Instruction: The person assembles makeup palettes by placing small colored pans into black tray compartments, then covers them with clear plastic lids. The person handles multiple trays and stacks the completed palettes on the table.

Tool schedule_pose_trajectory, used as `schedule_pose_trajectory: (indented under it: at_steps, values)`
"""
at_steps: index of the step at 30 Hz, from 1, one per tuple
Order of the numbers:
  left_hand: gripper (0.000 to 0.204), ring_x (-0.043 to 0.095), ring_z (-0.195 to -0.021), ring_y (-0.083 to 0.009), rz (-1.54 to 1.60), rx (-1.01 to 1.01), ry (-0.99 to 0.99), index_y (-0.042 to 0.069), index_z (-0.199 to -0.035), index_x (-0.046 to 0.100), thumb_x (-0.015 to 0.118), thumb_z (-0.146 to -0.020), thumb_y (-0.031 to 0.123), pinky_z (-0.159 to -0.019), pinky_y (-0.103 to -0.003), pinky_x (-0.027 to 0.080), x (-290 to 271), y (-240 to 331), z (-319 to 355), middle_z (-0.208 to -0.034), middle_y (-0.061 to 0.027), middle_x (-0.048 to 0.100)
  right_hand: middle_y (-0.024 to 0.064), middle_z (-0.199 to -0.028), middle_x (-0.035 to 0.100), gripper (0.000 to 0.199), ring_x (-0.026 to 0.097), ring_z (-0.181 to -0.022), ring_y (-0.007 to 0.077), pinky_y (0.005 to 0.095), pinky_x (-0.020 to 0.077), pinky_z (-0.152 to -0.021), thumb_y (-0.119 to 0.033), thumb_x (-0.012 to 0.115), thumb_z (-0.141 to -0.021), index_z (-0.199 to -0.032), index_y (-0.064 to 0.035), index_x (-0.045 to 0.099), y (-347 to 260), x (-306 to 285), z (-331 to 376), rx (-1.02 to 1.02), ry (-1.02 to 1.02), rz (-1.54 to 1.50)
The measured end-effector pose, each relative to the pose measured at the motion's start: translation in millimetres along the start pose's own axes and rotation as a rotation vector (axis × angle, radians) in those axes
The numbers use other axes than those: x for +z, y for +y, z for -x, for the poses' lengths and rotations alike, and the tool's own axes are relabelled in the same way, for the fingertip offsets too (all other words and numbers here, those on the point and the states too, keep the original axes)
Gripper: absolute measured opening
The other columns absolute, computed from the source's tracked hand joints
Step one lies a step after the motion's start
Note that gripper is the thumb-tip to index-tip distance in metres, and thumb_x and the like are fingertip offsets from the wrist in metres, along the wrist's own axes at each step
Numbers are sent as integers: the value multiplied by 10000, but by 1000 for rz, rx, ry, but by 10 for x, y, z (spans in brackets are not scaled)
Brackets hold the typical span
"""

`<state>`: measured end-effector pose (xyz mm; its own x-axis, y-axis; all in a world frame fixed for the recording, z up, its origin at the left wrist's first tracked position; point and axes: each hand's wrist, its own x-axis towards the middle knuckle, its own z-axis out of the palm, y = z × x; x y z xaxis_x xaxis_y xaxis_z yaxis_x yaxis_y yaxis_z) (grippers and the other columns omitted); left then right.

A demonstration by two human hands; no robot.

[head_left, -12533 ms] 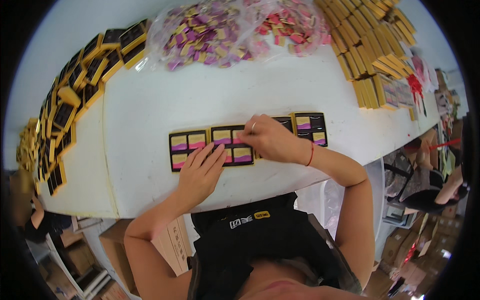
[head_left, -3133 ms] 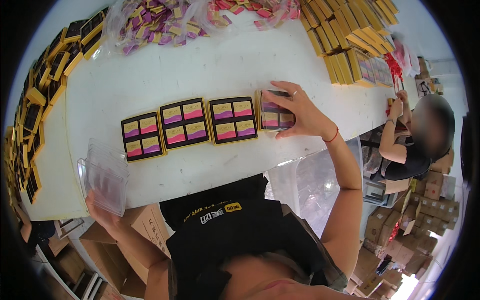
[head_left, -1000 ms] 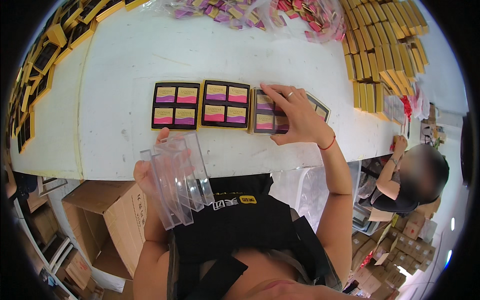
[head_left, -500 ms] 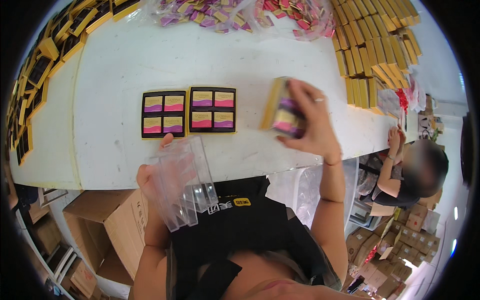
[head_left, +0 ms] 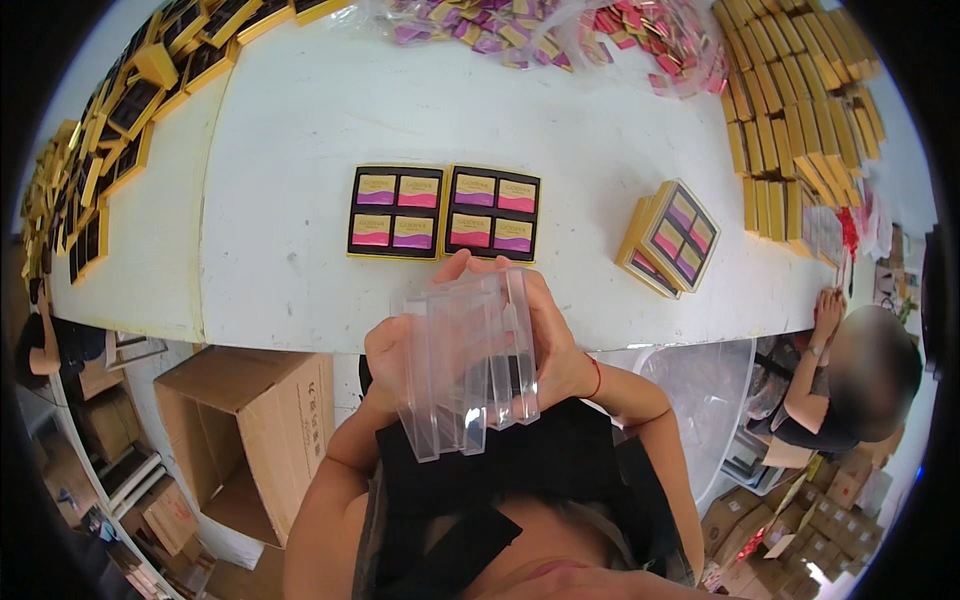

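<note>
Both of my hands hold a fanned stack of clear plastic lids [head_left: 470,365] in front of my chest, just below the near edge of the white table [head_left: 290,280]. My left hand [head_left: 385,350] grips the stack from the left and my right hand [head_left: 555,345] from the right. Beyond them on the table lie two open black-and-gold trays [head_left: 443,213] side by side, each filled with pink and purple wrapped squares. To the right, two more filled trays [head_left: 668,240] lie stacked and skewed.
Empty gold trays [head_left: 100,150] line the table's left side, flat gold boxes [head_left: 800,110] the right. Bags of wrapped sweets [head_left: 560,35] lie at the far edge. An open cardboard box [head_left: 250,430] stands below left. Another person [head_left: 850,380] sits at the right beside a clear bag [head_left: 700,410].
My right hand set the lifted trays down stacked at the right and came back to the clear lids, which my left hand raised in front of my chest.
</note>
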<state>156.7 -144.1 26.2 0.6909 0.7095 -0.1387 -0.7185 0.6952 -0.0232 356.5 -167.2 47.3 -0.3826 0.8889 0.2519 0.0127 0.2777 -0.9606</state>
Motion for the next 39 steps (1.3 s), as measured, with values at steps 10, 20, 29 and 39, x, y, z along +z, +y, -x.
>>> schedule_pose_trajectory:
  at_steps: [10,20,29,39]
  values:
    - [801,480,-1283,-459,408,-13,-199,58,-1542,167,544,-866,264,-1018,-640,415,-484,121,355,-1462,-249,413,198,-1354,440,1126,422,-1242,352,492,342,-1052,-427,900,-551,-1477,-44,388,-194,-595,-594,-45,152,788]
    - [810,540,-1210,-475,261,212,-129,24,-1527,182,541,-840,260,-933,-656,484,-485,383,463,-1413,-277,451,168,-1320,485,889,454,-1185,344,452,346,-1028,-382,836,-615,-1395,-104,515,168,-636,-926,48,-171,890]
    - [807,592,-1115,-413,168,225,-124,29,-1520,226,555,-832,294,-868,-611,526,-481,441,419,-1342,-239,522,200,-1434,392,945,404,-1273,378,490,309,-1091,-393,810,-659,-1481,-139,420,191,-591,-708,8,-172,1237]
    - [557,489,-1239,-271,316,20,-251,204,-1475,363,561,-955,179,-1031,-549,377,-578,489,360,-1419,-28,464,215,-1508,317,901,376,-1300,414,481,329,-1100,-343,815,-660,-1460,-155,445,327,-704,-412,-39,-42,991]
